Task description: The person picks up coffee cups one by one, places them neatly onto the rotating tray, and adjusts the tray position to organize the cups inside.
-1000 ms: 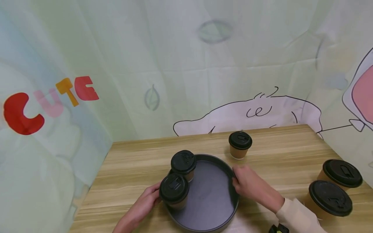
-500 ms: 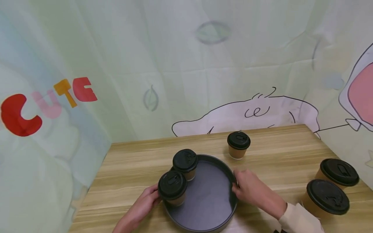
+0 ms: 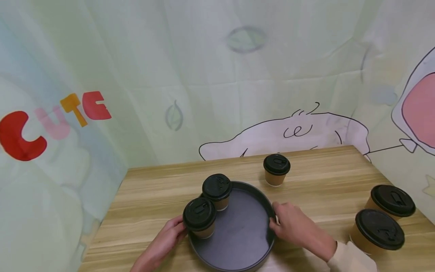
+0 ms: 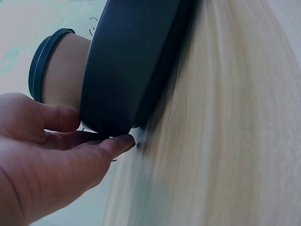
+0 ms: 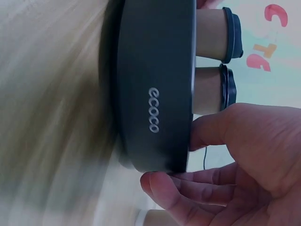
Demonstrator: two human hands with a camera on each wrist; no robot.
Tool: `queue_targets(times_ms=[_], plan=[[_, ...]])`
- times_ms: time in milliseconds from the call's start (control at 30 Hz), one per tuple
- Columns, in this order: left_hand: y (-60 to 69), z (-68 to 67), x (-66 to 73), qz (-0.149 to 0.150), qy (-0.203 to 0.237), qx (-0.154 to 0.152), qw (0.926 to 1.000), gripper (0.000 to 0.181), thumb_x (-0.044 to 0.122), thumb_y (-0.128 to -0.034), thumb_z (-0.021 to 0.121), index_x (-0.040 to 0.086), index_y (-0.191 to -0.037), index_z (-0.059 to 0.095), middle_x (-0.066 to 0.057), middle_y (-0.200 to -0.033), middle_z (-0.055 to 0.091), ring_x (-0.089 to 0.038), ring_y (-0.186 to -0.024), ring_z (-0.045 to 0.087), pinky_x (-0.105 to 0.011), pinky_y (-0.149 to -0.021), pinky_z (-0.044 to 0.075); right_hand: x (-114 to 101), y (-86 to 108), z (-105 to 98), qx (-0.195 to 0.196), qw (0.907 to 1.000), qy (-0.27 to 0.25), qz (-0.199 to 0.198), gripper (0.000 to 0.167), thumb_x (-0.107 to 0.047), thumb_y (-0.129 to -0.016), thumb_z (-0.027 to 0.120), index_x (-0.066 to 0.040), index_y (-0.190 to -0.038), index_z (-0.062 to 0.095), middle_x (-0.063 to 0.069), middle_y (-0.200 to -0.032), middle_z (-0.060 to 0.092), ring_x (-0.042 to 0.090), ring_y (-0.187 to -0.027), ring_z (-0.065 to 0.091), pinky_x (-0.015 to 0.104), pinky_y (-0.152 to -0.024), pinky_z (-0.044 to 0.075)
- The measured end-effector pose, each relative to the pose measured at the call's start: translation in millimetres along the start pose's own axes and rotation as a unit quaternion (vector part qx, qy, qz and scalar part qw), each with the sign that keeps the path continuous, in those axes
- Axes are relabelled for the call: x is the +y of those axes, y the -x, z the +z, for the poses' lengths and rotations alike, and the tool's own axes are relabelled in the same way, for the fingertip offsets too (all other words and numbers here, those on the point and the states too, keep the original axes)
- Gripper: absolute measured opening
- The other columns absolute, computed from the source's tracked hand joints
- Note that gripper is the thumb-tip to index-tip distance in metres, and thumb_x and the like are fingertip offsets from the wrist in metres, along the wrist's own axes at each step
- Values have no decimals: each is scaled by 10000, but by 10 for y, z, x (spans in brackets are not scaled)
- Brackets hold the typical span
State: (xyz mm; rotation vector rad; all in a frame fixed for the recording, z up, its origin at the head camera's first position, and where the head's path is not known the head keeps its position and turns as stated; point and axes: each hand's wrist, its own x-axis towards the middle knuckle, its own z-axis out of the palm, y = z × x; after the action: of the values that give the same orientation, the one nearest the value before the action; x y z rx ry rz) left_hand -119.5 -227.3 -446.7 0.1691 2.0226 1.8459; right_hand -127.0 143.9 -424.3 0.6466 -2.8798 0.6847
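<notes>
A round dark grey tray (image 3: pixel 242 234) with a raised rim and "ecoco" lettering on its side is between both hands. Two brown paper cups with black lids stand upright inside its left edge: a nearer cup (image 3: pixel 199 219) and a farther cup (image 3: pixel 217 190). My left hand (image 3: pixel 166 240) holds the left rim, thumb beside the nearer cup; in the left wrist view, fingers (image 4: pixel 115 145) reach under the tray's edge. On the right, my right hand (image 3: pixel 295 224) grips the rim, its thumb (image 5: pixel 207 131) on top and fingers against the outer side.
Another lidded cup (image 3: pixel 276 170) stands behind the tray on the wooden table (image 3: pixel 153 196). At the right are two more, a rear cup (image 3: pixel 391 202) and a front cup (image 3: pixel 377 232). A printed curtain (image 3: pixel 153 68) hangs behind the table.
The tray has turned slightly clockwise with its two cups; the nearer cup moved away from me and the farther one to the right. Both hands keep their hold. The head view shifted slightly.
</notes>
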Motion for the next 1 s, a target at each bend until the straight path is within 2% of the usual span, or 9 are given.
queue_targets(times_ms=[133, 233, 333, 433, 533, 633, 700, 800, 1000], plan=[[5, -12, 4, -1, -16, -8, 10000, 493, 110, -1111, 351, -179, -1510, 347, -328, -1601, 321, -340, -1459, 319, -390, -1188, 357, 12, -85, -138, -146, 9998, 18, -96, 263, -172, -922, 758, -136, -763, 552, -69, -647, 514, 79, -561, 451, 264, -493, 413], [4, -18, 3, 13, 46, -44, 10000, 502, 107, -1110, 351, -188, -1515, 323, -331, -1605, 309, -336, -1462, 308, -370, -1186, 355, 6, -207, -293, -252, 9997, -10, -17, 261, -236, -944, 766, -108, -814, 579, -29, -702, 568, 96, -586, 484, 285, -528, 453], [10, -19, 1, 51, 85, -88, 9999, 506, 108, -1110, 353, -194, -1514, 315, -331, -1600, 318, -327, -1460, 311, -358, -1183, 356, 5, -343, -446, 60, 9996, 132, -232, 278, -270, -925, 800, -86, -861, 602, -4, -737, 602, 109, -613, 527, 308, -547, 490], [15, -21, -5, 87, 132, -115, 9998, 511, 106, -1107, 364, -198, -1514, 308, -333, -1593, 328, -321, -1457, 318, -339, -1175, 361, 14, -464, -592, 533, 9962, 424, -535, 325, -292, -889, 840, -52, -914, 622, 22, -757, 589, 151, -634, 536, 346, -565, 498], [16, -23, -6, 62, 172, -127, 9998, 514, 113, -1109, 366, -192, -1519, 307, -331, -1599, 319, -324, -1460, 310, -330, -1173, 361, 40, -566, -726, 734, 9928, 756, -568, 434, -341, -874, 853, -7, -1062, 649, 107, -874, 618, 247, -734, 600, 429, -647, 546], [16, -26, -5, 15, 188, -145, 9997, 517, 125, -1111, 366, -186, -1521, 313, -335, -1606, 303, -343, -1468, 294, -357, -1185, 350, 89, -660, -822, 592, 9930, 941, -400, 607, -389, -881, 840, 12, -1280, 621, 229, -1109, 628, 387, -914, 641, 533, -780, 570], [16, -28, -4, -1, 208, -162, 9997, 522, 132, -1111, 368, -184, -1523, 312, -337, -1610, 292, -356, -1473, 282, -390, -1196, 331, 126, -710, -862, 438, 9932, 1040, -270, 698, -424, -887, 826, 0, -1382, 576, 286, -1254, 587, 482, -1033, 616, 593, -856, 554], [19, -27, -6, -16, 235, -160, 9996, 531, 138, -1109, 375, -184, -1526, 304, -340, -1613, 281, -366, -1476, 270, -426, -1207, 306, 180, -776, -886, 252, 9933, 1114, -168, 778, -462, -887, 815, -20, -1457, 522, 328, -1371, 524, 575, -1132, 549, 664, -925, 506], [17, -25, -7, 37, 303, -171, 9994, 537, 114, -1104, 365, -191, -1535, 265, -348, -1625, 243, -382, -1490, 231, -448, -1217, 272, 255, -919, -866, -171, 9923, 1224, -48, 872, -494, -883, 803, -39, -1537, 449, 364, -1488, 430, 641, -1232, 473, 726, -1001, 437]])
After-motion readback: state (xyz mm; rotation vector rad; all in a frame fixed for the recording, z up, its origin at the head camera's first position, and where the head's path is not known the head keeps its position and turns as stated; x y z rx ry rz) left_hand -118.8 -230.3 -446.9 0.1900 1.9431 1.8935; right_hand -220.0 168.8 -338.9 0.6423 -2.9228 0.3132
